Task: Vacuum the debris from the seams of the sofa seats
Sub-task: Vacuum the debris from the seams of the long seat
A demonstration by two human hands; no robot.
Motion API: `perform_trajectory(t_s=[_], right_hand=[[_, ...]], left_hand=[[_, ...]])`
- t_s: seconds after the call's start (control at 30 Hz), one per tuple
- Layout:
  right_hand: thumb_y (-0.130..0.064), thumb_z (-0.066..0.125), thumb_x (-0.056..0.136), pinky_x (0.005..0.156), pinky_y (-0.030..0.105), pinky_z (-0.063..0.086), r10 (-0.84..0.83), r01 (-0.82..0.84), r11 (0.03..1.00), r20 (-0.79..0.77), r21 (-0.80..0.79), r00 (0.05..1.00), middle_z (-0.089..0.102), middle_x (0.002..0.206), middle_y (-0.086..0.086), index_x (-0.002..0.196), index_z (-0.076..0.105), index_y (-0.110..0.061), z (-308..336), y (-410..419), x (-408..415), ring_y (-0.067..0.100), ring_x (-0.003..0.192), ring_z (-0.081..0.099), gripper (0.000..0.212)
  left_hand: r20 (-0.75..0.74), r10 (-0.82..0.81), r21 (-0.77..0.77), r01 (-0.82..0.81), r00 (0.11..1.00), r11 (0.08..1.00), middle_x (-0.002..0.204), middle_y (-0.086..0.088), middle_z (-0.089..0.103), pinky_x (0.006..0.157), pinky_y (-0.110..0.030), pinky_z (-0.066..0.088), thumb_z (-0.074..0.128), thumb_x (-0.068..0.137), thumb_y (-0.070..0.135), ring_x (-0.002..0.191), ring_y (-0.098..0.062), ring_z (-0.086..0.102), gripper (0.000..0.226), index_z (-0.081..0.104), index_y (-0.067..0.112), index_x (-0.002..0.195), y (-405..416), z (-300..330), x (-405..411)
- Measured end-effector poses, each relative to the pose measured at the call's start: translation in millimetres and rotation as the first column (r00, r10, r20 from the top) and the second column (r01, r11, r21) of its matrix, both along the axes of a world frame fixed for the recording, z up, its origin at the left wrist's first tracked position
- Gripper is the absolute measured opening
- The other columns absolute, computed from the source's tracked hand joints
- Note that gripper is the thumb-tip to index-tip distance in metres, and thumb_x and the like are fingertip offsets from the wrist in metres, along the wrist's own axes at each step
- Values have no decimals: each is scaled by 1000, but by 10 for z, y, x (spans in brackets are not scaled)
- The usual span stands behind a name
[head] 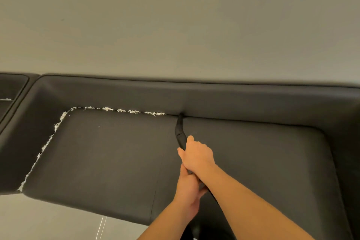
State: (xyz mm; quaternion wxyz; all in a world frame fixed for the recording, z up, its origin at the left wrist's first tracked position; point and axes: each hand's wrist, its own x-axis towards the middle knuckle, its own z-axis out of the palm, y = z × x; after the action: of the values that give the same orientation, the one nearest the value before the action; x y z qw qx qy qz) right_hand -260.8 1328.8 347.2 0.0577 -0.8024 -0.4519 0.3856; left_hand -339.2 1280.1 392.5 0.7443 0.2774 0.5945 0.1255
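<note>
Flexible hose (180, 132) is gripped by right hand (197, 155) and left hand (188, 185); best held near nozzle; shreds (124, 110) likely light.

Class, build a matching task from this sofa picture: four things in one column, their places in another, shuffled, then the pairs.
1. black vacuum nozzle
2. white shredded debris
3. right hand
4. left hand

a. lower on the hose
b. tip at the back seam
c. upper grip on the nozzle
d. along the left seat's back and side seams

Pairs: 1-b, 2-d, 3-c, 4-a
</note>
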Motion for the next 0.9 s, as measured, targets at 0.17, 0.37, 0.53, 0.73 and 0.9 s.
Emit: perform_trajectory(t_s=[0.17, 0.37, 0.53, 0.73, 0.9], right_hand=[[-42, 47, 103, 73, 38, 37, 82, -83, 996, 37, 32, 996, 71, 105, 9, 99, 36, -17, 86, -160, -278, 32, 100, 66, 28], [-46, 44, 103, 71, 38, 40, 88, -89, 996, 35, 31, 996, 70, 102, 7, 101, 35, -19, 193, -309, -531, 31, 95, 66, 29], [-54, 47, 99, 77, 40, 47, -252, 253, 967, -57, 13, 966, 65, 102, 8, 99, 43, -15, 299, -333, -660, 33, 97, 63, 39], [-54, 55, 93, 73, 40, 50, -637, 654, 754, -164, 70, 753, 63, 87, 4, 95, 47, -13, 394, -225, -1476, 29, 85, 63, 42], [-45, 65, 88, 74, 51, 61, -733, 819, 573, -424, 37, 532, 70, 74, 9, 96, 53, -11, 556, -205, -2630, 28, 64, 71, 36]], left_hand=[[57, 188, -12, -188, 981, 982, 116, -14, 75, 74, -39, 57, 35, 109, 37, 91, -24, 73, 24, 49, 47, 126, -231, -74, -224], [100, 202, -25, -200, 974, 979, 116, -17, 74, 65, -38, 60, 43, 109, 26, 91, -28, 74, 29, 46, 36, 136, -357, -20, -466], [122, -31, 48, 25, 992, 999, 121, 1, 73, 77, -38, 62, 57, 103, 21, 100, -21, 76, 39, 46, 43, 134, -253, 69, -843], [158, -252, 33, 250, 955, 968, 111, -1, 78, 92, -45, 60, 69, 94, 40, 104, -21, 74, 43, 49, 37, 132, 138, -1, -1843], [150, -375, -78, 389, 915, 918, 112, 4, 78, 94, -44, 59, 72, 86, 57, 101, -16, 75, 56, 56, 28, 131, 363, 29, -2982]])
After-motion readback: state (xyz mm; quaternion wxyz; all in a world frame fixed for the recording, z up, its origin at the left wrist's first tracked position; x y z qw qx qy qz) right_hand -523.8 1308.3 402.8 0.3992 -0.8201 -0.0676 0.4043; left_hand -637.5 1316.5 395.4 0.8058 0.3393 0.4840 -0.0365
